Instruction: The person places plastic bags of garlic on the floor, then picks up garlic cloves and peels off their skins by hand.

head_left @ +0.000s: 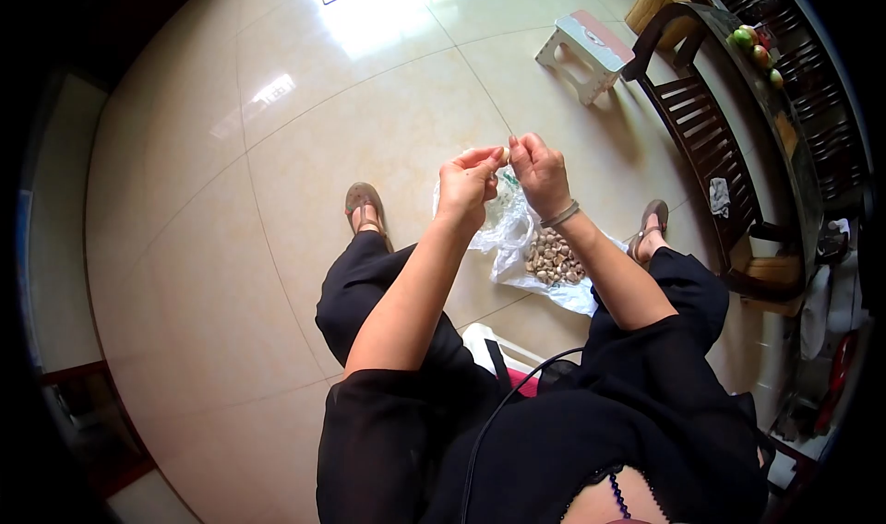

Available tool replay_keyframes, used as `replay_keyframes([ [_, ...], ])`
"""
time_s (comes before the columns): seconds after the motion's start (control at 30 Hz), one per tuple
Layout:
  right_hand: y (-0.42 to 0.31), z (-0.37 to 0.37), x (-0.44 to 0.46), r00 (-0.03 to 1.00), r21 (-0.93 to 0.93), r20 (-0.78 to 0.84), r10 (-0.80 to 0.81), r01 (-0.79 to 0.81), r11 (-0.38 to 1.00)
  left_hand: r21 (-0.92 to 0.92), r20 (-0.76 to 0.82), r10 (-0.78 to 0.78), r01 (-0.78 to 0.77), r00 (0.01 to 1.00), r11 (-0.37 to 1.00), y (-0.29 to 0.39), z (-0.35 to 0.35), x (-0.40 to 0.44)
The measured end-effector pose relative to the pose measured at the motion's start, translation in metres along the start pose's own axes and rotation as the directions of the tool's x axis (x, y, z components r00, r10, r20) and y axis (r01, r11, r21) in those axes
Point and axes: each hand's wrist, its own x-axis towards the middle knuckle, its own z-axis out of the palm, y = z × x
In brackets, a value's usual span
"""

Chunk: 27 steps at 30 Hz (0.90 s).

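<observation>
Both hands are raised in front of me, their fingertips meeting over the floor. My left hand (467,184) pinches a small pale piece (505,156), possibly a nut, between thumb and fingers. Closed with its thumb up, my right hand (543,173) is at the same piece from the other side; its fingers partly hide it. Below the right wrist, many small brown, round nut-like pieces (555,258) lie on a white plastic bag (519,267). A second, clear-white plastic bag (503,212) is crumpled beneath my hands; its contents are hard to make out.
My feet stand on either side of the bags on a shiny tiled floor (185,293). A small pink-and-white stool (595,40) stands ahead on the right. Farther right are a dark wooden armchair (697,141) and a table with several fruits (760,55).
</observation>
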Motion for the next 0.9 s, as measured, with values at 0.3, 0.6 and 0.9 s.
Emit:
replay_keyframes([
  [0.3, 0.022, 0.005, -0.010, 0.983, 0.167, 0.040, 0.180, -0.184, 0.969, -0.234, 0.180, -0.086, 0.127, 0.980, 0.964, 0.007, -0.003, -0.004],
  [0.6, 0.083, 0.028, -0.024, 0.951, -0.344, 0.218, 0.219, -0.135, 0.929, -0.246, 0.296, -0.090, 0.168, 0.951, 0.955, 0.007, -0.004, -0.003],
  [0.9, 0.004, -0.029, 0.003, 0.955, 0.616, 0.196, 0.222, -0.296, 0.729, -0.171, 0.168, -0.088, 0.117, 0.982, 0.978, 0.009, 0.006, -0.006],
])
